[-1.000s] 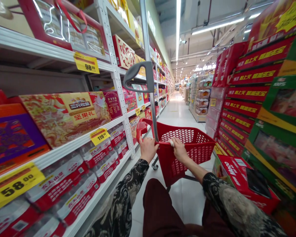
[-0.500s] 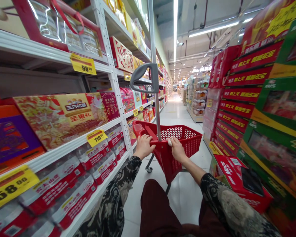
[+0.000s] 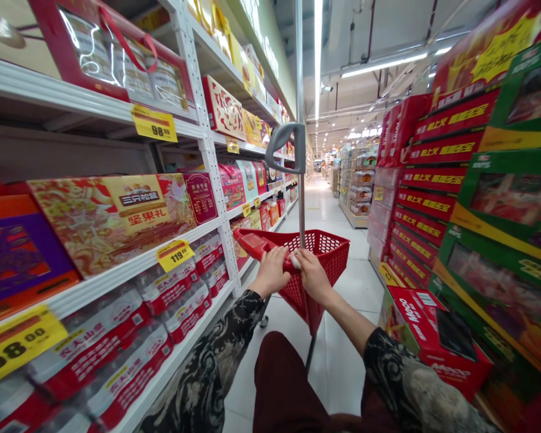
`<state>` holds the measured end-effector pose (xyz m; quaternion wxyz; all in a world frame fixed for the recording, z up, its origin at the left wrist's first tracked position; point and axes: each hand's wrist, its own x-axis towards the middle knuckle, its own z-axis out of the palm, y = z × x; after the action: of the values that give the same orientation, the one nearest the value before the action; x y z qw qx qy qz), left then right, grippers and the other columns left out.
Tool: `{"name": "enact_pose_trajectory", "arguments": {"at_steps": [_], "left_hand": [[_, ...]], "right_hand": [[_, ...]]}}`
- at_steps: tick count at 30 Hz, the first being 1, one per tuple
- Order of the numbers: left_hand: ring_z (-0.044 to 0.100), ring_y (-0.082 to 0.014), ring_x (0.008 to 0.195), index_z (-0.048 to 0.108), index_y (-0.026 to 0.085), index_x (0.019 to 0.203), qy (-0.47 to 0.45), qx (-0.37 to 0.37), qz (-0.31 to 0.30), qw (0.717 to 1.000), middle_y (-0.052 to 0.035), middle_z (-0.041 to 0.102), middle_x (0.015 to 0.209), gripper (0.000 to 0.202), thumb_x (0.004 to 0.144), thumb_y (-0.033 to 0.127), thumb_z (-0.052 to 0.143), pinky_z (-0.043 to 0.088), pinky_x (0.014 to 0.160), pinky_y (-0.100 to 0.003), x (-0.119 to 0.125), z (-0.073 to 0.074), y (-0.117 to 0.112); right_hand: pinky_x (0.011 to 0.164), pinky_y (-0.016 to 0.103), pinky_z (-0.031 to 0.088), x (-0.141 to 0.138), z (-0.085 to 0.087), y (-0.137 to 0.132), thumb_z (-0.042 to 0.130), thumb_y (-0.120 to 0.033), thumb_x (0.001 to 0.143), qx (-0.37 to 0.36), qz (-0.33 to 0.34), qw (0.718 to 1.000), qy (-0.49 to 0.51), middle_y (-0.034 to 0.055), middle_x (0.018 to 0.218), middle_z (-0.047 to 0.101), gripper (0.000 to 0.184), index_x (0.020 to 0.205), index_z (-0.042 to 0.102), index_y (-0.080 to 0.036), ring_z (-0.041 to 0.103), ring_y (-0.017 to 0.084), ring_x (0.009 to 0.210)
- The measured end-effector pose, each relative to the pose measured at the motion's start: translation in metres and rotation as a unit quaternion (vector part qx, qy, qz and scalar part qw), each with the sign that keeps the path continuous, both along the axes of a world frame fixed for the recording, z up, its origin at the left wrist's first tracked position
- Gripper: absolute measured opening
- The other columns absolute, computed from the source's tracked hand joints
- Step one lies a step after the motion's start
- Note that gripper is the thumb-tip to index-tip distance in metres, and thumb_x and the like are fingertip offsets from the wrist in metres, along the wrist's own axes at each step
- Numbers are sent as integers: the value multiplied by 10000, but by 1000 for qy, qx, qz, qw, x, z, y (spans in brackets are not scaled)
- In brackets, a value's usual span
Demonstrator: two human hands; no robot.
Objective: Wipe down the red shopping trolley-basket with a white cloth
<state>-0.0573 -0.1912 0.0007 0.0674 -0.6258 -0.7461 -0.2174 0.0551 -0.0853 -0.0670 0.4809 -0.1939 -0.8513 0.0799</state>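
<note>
A red plastic shopping basket (image 3: 331, 257) on wheels stands in front of my knees, turned at an angle. From it rises a metal pole (image 3: 302, 207) with a grey loop handle (image 3: 299, 149). My left hand (image 3: 273, 273) is closed over the basket's near rim, beside a red flap-like part (image 3: 251, 242). Close by on the right, my right hand (image 3: 314, 278) pinches a small white wad (image 3: 294, 260), perhaps tissue, against the rim by the pole's foot. The fingertips of both hands are partly hidden.
Shelves on the left carry boxed gifts (image 3: 139, 204) and bottled water packs (image 3: 130, 367). Stacked drink cartons (image 3: 437, 174) and green boxes (image 3: 500, 258) stand on the right. A dark phone-like slab (image 3: 455, 334) lies on a red box (image 3: 415, 313). The tiled aisle (image 3: 318, 207) runs ahead.
The basket has turned, its handle and pole shifting right and its far corner shifting left. My right hand with the white wad has moved left, closer to my left hand, which has shifted slightly right.
</note>
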Motion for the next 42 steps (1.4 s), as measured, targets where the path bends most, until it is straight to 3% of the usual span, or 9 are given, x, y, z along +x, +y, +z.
{"name": "enact_pose_trajectory", "arguments": {"at_steps": [3, 6, 12, 15, 20, 23, 29, 32, 42], "left_hand": [[180, -266, 1396, 321, 97, 1370, -7, -28, 49, 998, -135, 288, 1487, 743, 651, 182, 489, 131, 1129, -532, -5, 0, 1], [145, -267, 1404, 293, 66, 1383, 7, -37, 59, 998, -141, 272, 1493, 768, 649, 165, 496, 128, 1142, -489, -4, -7, 5], [183, -264, 1393, 338, 95, 1368, 26, -42, 10, 999, -116, 325, 1471, 730, 659, 158, 502, 144, 1144, -478, 13, -10, 10], [203, -241, 1390, 370, 114, 1349, 46, -35, -27, 998, -103, 331, 1471, 691, 670, 145, 492, 150, 1147, -469, 6, -8, 8], [211, -266, 1386, 366, 160, 1358, 53, 4, 91, 994, -110, 300, 1484, 681, 687, 103, 470, 172, 1124, -551, -28, -11, 6], [211, -274, 1385, 362, 203, 1366, 67, 9, 95, 993, -95, 307, 1481, 706, 679, 99, 488, 181, 1123, -550, -35, -15, 7], [198, -282, 1389, 339, 213, 1381, 54, -2, 82, 995, -100, 277, 1494, 736, 671, 110, 502, 195, 1107, -566, -21, -15, 10], [173, -279, 1397, 325, 211, 1388, 43, -15, 71, 996, -100, 248, 1506, 749, 668, 110, 505, 181, 1108, -571, -17, -13, 11], [108, -279, 1410, 270, 205, 1413, 19, -30, 31, 999, -104, 202, 1522, 785, 667, 97, 491, 132, 1107, -587, 12, -12, 18]], "right_hand": [[1022, 428, 400, 7, 8, 6, 358, -47, 799, -12, 9, 1000, -3, 123, 1244, 566, 444, 1148, 605, -168, 496, 222, 1173], [1005, 410, 406, 7, 18, 0, 384, -50, 798, -42, 6, 999, -6, 130, 1209, 580, 407, 1112, 622, -154, 516, 219, 1136], [987, 336, 410, 10, 43, -17, 415, -9, 766, -38, 48, 997, -37, 100, 1134, 615, 374, 1010, 657, -157, 547, 183, 1078], [965, 306, 421, 25, 50, -10, 411, 15, 756, -60, 9, 996, -66, 86, 1080, 638, 384, 985, 665, -161, 571, 171, 1032], [952, 291, 421, 46, 54, 15, 400, 22, 761, -89, -50, 990, -93, 83, 1052, 652, 378, 957, 676, -147, 576, 177, 1022], [936, 293, 424, 42, 57, 16, 404, 22, 758, -81, -71, 991, -77, 89, 1048, 648, 360, 931, 672, -146, 575, 180, 1022], [933, 278, 405, 11, 65, -17, 429, -59, 810, -3, -23, 995, -93, 70, 1081, 625, 299, 980, 647, -176, 546, 166, 1036], [951, 310, 388, 9, 65, -21, 461, -82, 796, 15, -55, 992, -112, 88, 1115, 614, 296, 1015, 640, -170, 527, 189, 1066], [948, 283, 397, 72, 58, 20, 429, -88, 791, -99, -158, 979, -81, 98, 1143, 612, 342, 1069, 621, -142, 538, 194, 1079]]}}
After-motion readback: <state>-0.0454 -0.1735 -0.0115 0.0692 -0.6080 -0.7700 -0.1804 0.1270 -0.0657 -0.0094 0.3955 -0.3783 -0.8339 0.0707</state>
